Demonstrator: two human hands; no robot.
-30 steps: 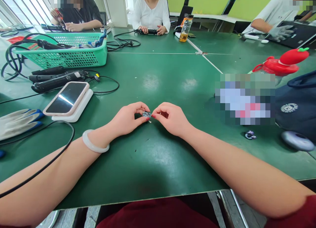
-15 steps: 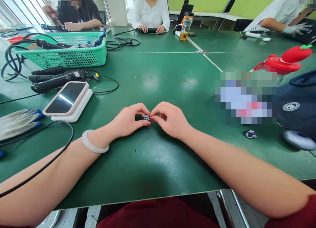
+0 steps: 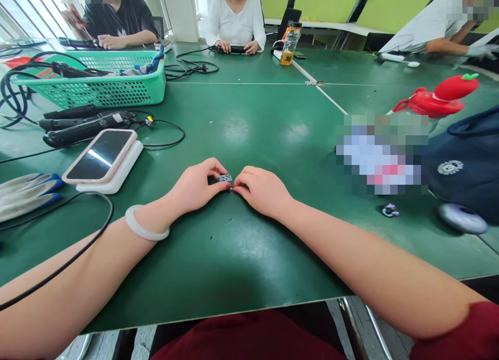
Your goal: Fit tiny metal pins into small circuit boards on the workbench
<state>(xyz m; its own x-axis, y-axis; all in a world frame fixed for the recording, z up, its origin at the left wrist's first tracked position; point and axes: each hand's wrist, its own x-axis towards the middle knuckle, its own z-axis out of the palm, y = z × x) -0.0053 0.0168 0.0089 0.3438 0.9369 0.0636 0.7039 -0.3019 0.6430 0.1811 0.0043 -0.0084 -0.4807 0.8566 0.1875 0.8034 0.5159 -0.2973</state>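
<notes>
My left hand (image 3: pixel 194 188), with a white bangle (image 3: pixel 141 226) at its wrist, pinches a small black-and-silver patterned piece (image 3: pixel 225 178) between thumb and fingers. The piece is held just above the green table, too small to tell its exact kind. Close on its right, my right hand (image 3: pixel 265 192) has thumb and fingertips pressed together at the piece's lower edge. Whatever lies between those right fingertips, if anything, cannot be made out.
Left are a phone (image 3: pixel 100 154) on a white box, gloves (image 3: pixel 29 196), black devices with cables (image 3: pixel 88 126) and a green basket (image 3: pixel 117 92). Right are a small shiny object (image 3: pixel 390 210), a mouse (image 3: pixel 462 218), a dark bag (image 3: pixel 463 146) and a red-lidded bottle (image 3: pixel 432 102). People sit across.
My right fingertips have shifted down, off the top of the small piece, so more of it shows. My left hand still holds it. The whole view has shifted slightly.
</notes>
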